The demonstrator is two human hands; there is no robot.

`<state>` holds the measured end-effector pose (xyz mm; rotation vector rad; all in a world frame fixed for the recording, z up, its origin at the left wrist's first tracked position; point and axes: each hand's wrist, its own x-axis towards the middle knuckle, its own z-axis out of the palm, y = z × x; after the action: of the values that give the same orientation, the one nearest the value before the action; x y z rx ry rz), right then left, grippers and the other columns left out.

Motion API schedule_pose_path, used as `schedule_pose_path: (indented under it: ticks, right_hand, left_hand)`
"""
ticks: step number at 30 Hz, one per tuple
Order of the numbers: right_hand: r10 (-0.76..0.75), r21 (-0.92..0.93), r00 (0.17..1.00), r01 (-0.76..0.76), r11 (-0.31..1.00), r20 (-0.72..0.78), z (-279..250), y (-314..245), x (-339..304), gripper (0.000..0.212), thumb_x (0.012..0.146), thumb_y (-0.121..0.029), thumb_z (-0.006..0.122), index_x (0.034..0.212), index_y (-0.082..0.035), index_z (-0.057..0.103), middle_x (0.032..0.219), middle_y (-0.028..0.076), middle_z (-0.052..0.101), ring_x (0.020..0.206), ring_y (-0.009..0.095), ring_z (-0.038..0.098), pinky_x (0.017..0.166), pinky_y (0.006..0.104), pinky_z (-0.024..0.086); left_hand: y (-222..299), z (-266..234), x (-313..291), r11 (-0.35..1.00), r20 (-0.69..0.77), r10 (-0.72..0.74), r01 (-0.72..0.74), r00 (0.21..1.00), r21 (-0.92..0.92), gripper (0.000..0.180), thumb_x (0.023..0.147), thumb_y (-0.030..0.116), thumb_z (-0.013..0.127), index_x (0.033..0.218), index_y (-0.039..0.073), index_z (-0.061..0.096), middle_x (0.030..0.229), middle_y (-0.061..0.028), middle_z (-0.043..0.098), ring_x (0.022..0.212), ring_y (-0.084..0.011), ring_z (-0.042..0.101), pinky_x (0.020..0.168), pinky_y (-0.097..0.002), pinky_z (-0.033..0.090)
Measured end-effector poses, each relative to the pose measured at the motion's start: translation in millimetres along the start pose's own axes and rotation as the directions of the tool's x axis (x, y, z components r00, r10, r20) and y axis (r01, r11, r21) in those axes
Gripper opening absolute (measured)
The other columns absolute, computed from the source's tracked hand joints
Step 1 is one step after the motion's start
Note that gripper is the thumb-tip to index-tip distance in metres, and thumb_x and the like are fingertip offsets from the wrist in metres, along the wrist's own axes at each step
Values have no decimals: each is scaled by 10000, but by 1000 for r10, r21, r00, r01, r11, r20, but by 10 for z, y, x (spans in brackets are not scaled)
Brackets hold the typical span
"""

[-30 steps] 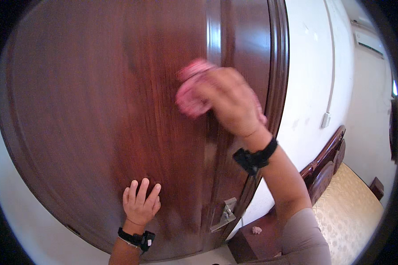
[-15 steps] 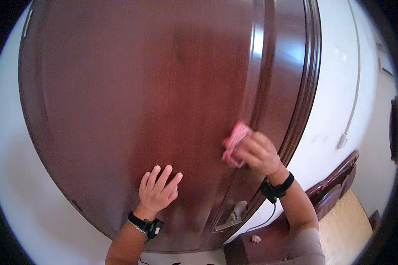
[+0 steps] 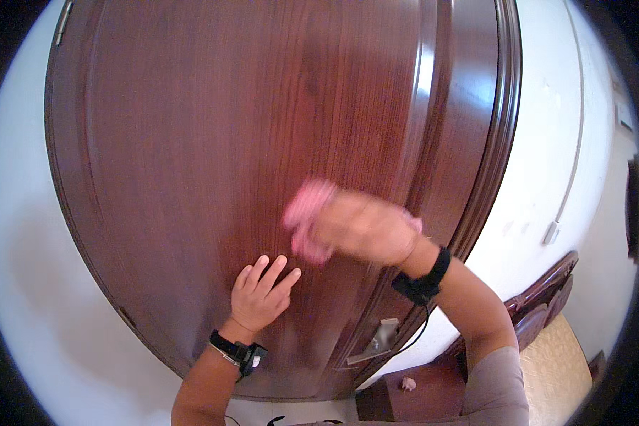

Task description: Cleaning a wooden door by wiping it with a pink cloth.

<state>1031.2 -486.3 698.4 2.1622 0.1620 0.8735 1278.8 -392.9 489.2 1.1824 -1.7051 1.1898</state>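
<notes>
A dark reddish-brown wooden door (image 3: 213,142) fills most of the view. Against its middle panel, my right hand (image 3: 366,227) presses a pink cloth (image 3: 309,206), closed over it; hand and cloth are smeared by motion. A bit of the cloth also pokes out near the wrist. Lower and to the left, my left hand (image 3: 260,295) lies on the door with fingers stretched out and nothing in it. Both wrists wear black straps with small devices. Below my right forearm is the metal door handle (image 3: 378,344).
To the right stands a white wall (image 3: 547,128) with a thin conduit and a small switch box (image 3: 551,233). At lower right are a dark wooden headboard (image 3: 539,305), a bed with a yellowish cover (image 3: 561,362), and a brown surface (image 3: 433,394) bearing a crumpled pale piece (image 3: 409,384).
My right hand has swept the pink cloth leftward across the door panel. The left hand stays flat on the door, and the whole view has shifted slightly.
</notes>
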Motion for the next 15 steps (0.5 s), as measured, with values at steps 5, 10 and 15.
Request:
schedule_pose_path:
  ticks: [5, 10, 15]
  right_hand:
    - [-266, 60, 958, 261, 964, 110, 119, -364, -237, 304, 807, -188, 602, 1098, -116, 651, 1209, 55, 612, 1149, 253, 594, 1007, 378, 503]
    - [148, -273, 971, -196, 942, -186, -288, 301, -80, 259, 864, -102, 552, 1092, -125, 672, 1155, 69, 659, 1117, 290, 613, 978, 399, 482]
    - [402, -140, 639, -626, 768, -656, -266, 479, 246, 301, 831, 70, 514, 1059, -58, 663, 1135, 118, 658, 1107, 329, 599, 972, 400, 475]
  left_hand:
    - [-27, 33, -144, 999, 112, 36, -33, 993, -24, 456, 801, 224, 651, 1250, 307, 644, 1411, 33, 523, 1306, -231, 439, 1069, -397, 350]
    - [-195, -134, -278, 993, 244, 113, -102, 963, -55, 459, 788, 196, 652, 1234, 302, 651, 1398, 51, 535, 1301, -196, 446, 1083, -378, 329]
    - [-95, 48, -396, 996, 64, 83, -84, 995, 16, 464, 790, 181, 629, 1240, 295, 648, 1372, 59, 561, 1269, -188, 482, 1076, -386, 332]
